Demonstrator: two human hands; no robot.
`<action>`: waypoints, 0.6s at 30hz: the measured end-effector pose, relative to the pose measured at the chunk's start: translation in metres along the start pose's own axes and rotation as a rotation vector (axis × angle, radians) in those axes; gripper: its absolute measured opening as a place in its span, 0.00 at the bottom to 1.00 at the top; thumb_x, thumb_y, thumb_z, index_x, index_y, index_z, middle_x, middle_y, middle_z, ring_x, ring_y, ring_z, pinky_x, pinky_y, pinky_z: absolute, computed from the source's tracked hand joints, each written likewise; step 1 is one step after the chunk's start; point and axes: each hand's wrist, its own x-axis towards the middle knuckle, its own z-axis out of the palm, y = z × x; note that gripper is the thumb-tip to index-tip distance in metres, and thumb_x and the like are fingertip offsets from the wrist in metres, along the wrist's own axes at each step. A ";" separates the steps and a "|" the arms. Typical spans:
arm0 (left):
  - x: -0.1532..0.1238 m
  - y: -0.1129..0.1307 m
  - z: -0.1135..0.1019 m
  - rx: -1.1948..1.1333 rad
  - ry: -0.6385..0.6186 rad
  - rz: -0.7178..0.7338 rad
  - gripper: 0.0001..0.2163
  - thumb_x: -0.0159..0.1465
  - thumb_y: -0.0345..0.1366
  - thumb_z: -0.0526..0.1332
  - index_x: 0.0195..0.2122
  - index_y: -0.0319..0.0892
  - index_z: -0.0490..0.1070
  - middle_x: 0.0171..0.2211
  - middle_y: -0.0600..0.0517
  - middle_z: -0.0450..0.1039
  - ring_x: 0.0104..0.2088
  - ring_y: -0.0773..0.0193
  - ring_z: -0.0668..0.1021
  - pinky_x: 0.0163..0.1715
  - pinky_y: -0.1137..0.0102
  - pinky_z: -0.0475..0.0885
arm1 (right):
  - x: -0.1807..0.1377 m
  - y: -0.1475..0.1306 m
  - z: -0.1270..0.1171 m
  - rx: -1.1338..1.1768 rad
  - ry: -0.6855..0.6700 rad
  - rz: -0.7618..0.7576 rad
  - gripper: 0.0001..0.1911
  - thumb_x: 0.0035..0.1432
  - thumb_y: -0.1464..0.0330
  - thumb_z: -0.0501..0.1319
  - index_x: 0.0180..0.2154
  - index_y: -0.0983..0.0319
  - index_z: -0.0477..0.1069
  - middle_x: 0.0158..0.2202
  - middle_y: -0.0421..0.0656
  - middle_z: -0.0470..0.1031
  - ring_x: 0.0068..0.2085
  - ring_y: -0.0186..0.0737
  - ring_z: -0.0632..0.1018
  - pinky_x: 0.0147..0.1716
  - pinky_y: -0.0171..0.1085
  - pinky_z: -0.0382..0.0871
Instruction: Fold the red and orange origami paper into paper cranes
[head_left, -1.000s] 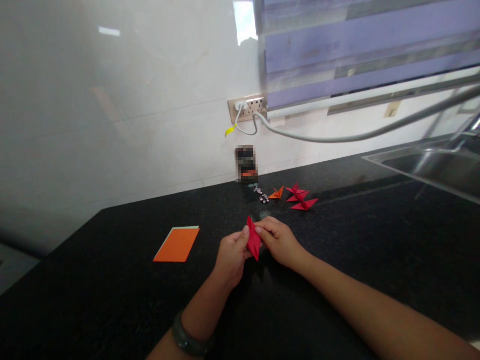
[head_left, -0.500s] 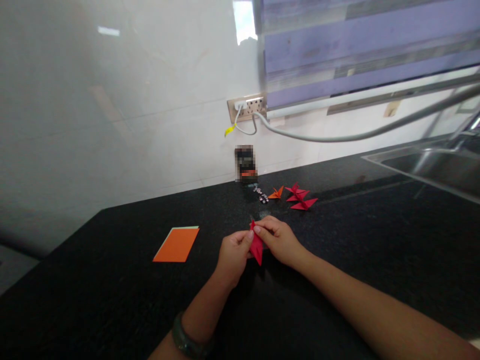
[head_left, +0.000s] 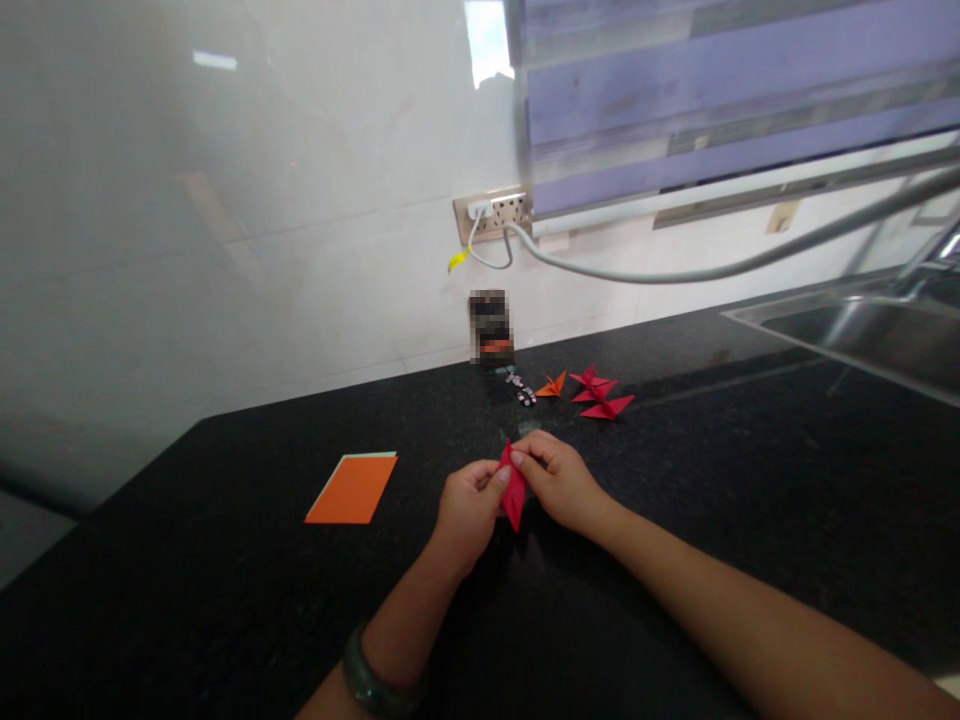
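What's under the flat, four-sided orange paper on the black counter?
A thin, pale green paper strip shows along the far edge of the orange paper; anything else underneath is covered.

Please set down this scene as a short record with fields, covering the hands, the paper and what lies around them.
Left hand: pinching the folded red paper; hand bare, bangle on the wrist
Right hand: fingers on the same paper, near its far end; hand bare
Left side: orange sheet, pale edge showing behind it
Beyond the hands: orange folded figure, red folded figures to its right
Surface: black countertop
Far right: sink
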 end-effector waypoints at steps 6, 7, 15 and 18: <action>0.001 -0.001 -0.002 0.080 -0.006 0.040 0.09 0.53 0.39 0.59 0.26 0.37 0.70 0.20 0.54 0.70 0.21 0.69 0.71 0.22 0.75 0.64 | 0.000 -0.002 0.001 0.047 -0.026 0.043 0.06 0.52 0.71 0.56 0.25 0.63 0.70 0.26 0.40 0.67 0.29 0.33 0.69 0.30 0.33 0.63; 0.001 -0.001 -0.002 0.091 -0.017 0.052 0.09 0.53 0.39 0.59 0.26 0.37 0.70 0.20 0.54 0.70 0.22 0.69 0.71 0.23 0.75 0.64 | 0.000 -0.001 0.001 0.052 -0.028 0.063 0.05 0.51 0.71 0.57 0.26 0.63 0.70 0.25 0.40 0.67 0.28 0.33 0.69 0.29 0.33 0.63; -0.001 0.002 0.000 0.015 -0.061 -0.013 0.07 0.50 0.36 0.62 0.25 0.36 0.69 0.19 0.53 0.71 0.21 0.69 0.72 0.21 0.75 0.64 | 0.002 0.001 -0.001 0.145 -0.014 0.119 0.07 0.48 0.71 0.59 0.20 0.64 0.69 0.22 0.39 0.65 0.25 0.32 0.67 0.26 0.32 0.61; -0.004 0.006 0.001 -0.087 -0.085 -0.097 0.10 0.48 0.36 0.64 0.28 0.36 0.69 0.20 0.52 0.72 0.21 0.67 0.74 0.22 0.74 0.67 | 0.002 -0.001 -0.002 0.163 -0.002 0.121 0.11 0.49 0.68 0.58 0.18 0.64 0.67 0.20 0.38 0.64 0.24 0.31 0.67 0.26 0.32 0.61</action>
